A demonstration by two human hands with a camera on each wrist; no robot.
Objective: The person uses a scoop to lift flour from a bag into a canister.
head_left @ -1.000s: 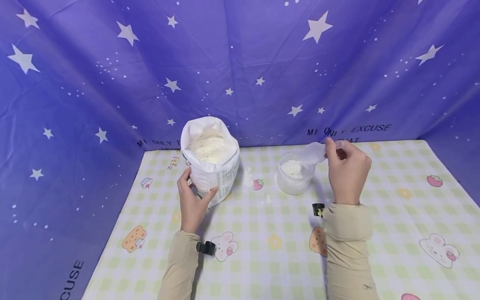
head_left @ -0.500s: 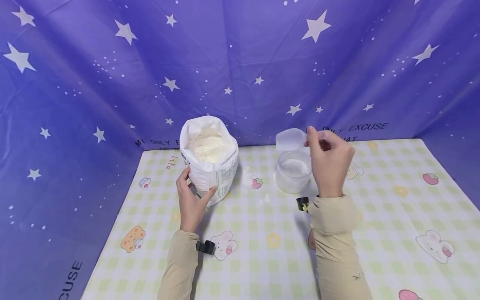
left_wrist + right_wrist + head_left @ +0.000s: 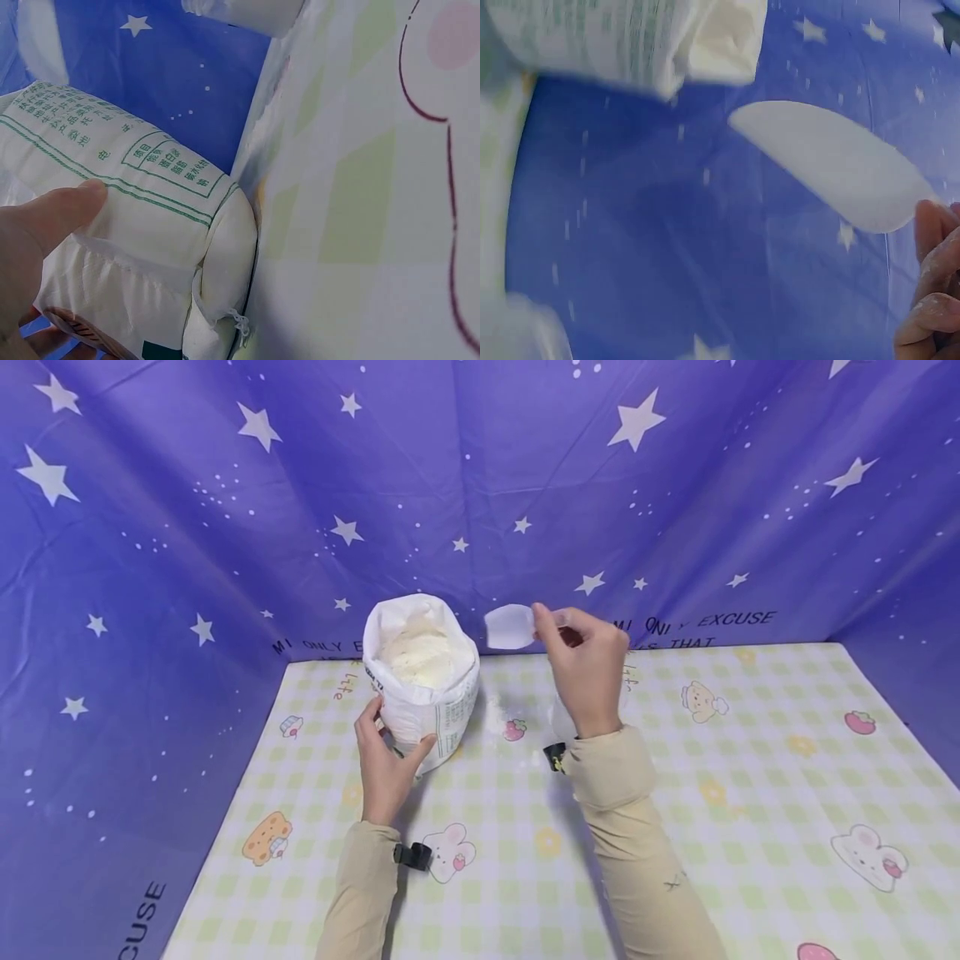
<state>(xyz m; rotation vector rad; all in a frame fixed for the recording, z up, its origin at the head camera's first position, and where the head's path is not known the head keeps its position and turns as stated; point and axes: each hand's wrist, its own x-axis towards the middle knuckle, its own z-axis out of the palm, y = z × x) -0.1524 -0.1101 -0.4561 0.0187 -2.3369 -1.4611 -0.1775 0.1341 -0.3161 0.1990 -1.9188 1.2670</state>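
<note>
A white flour bag [image 3: 450, 718] with green print stands at the left of the head view, its top rolled open on pale powder. My left hand [image 3: 386, 768] grips its near side, thumb and fingers spread round it. My right hand [image 3: 588, 668] pinches the handle of a translucent plastic scoop [image 3: 508, 627], held up just right of the bag's mouth. In the right wrist view the scoop [image 3: 832, 161] looks bare of any heap, and white powder clings to the fingers [image 3: 937, 307]. A clear plastic tub [image 3: 561, 720] is mostly hidden behind my right hand and wrist.
A checked cloth with cartoon prints [image 3: 480, 910] covers the table. Some spilled white powder [image 3: 495, 714] lies between bag and tub. A blue star-patterned curtain [image 3: 420, 468] rises right behind the table's far edge and along both sides.
My right hand has lifted the scoop from over the tub and carried it left towards the bag. The powder that was on the scoop is now in the tub. My left hand stays on the bag.
</note>
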